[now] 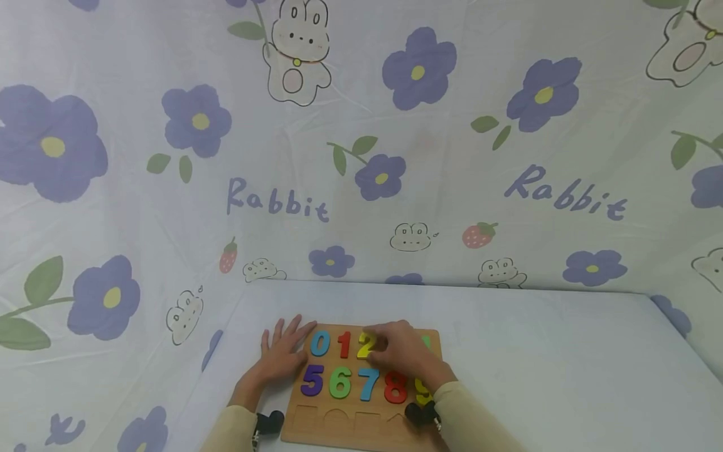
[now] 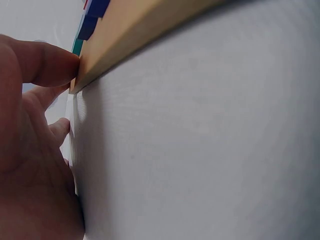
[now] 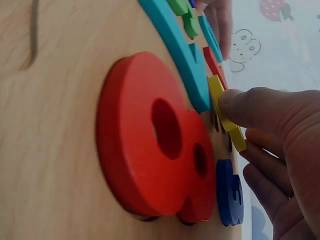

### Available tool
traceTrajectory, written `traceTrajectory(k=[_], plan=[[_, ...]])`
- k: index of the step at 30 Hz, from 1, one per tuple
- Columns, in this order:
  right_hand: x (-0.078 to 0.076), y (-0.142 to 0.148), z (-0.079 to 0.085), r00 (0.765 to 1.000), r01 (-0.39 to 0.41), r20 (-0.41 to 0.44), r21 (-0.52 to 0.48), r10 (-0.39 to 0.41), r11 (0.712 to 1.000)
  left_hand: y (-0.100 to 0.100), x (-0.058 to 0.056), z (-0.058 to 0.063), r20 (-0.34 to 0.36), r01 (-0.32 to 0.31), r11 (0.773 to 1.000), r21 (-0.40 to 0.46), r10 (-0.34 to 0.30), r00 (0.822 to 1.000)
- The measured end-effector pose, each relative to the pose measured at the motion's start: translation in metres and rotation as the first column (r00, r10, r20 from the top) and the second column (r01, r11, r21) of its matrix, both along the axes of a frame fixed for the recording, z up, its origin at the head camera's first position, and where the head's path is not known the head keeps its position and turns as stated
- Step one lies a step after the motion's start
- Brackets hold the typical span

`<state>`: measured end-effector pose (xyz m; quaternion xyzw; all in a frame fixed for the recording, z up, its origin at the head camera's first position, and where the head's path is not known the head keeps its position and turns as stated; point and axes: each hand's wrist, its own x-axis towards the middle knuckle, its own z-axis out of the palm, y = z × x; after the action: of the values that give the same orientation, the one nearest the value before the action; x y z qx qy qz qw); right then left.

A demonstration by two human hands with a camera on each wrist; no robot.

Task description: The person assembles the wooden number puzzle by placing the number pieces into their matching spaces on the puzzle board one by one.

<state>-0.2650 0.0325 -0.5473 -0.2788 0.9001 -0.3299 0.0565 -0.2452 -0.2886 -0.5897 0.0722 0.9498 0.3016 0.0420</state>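
Note:
A wooden number board (image 1: pixel 324 433) lies on the white table. My right hand (image 1: pixel 403 348) pinches the yellow number 2 piece (image 1: pixel 364 346) between thumb and fingers in the top row. The right wrist view shows this yellow piece (image 3: pixel 227 115) tilted, with its dark recess partly visible beneath. Beside it are the red 1 (image 1: pixel 344 345), the light blue 7 (image 1: pixel 368 383) and a dark blue piece (image 3: pixel 229 192). My left hand (image 1: pixel 282 351) has its fingers spread at the board's left edge, the thumb touching that edge near the blue 0 (image 1: pixel 320 344).
Also on the board are a purple 5 (image 1: pixel 312 380), a green 6 (image 1: pixel 340 383), a red 8 (image 1: pixel 396 387) and a yellow 9 (image 1: pixel 422 392), partly covered by the right wrist. Shallow outlined recesses line the near edge. Printed cloth (image 1: pixel 361 125) hangs behind the white table (image 1: pixel 565 364).

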Motion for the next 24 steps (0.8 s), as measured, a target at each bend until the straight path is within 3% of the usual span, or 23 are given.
traceTrajectory(k=[6, 14, 19, 24], plan=[[0.002, -0.003, -0.001, 0.999, -0.009, -0.043, 0.030, 0.010, 0.999, 0.002, 0.002, 0.004, -0.007, -0.002, 1.000, 0.004, 0.002, 1.000], [0.006, 0.008, -0.001, 0.999, -0.014, -0.037, 0.000, 0.014, 1.000, 0.002, -0.001, -0.002, -0.011, 0.006, 1.000, -0.006, -0.006, 1.000], [0.013, 0.033, 0.010, 0.999, 0.040, -0.029, 0.020, -0.040, 0.999, 0.001, -0.003, -0.006, -0.012, 0.000, 1.000, -0.024, 0.000, 1.000], [0.023, 0.070, 0.018, 0.988, 0.152, -0.022, 0.066, -0.150, 0.986, -0.001, -0.001, -0.007, -0.023, -0.002, 1.000, -0.020, 0.001, 1.000]])
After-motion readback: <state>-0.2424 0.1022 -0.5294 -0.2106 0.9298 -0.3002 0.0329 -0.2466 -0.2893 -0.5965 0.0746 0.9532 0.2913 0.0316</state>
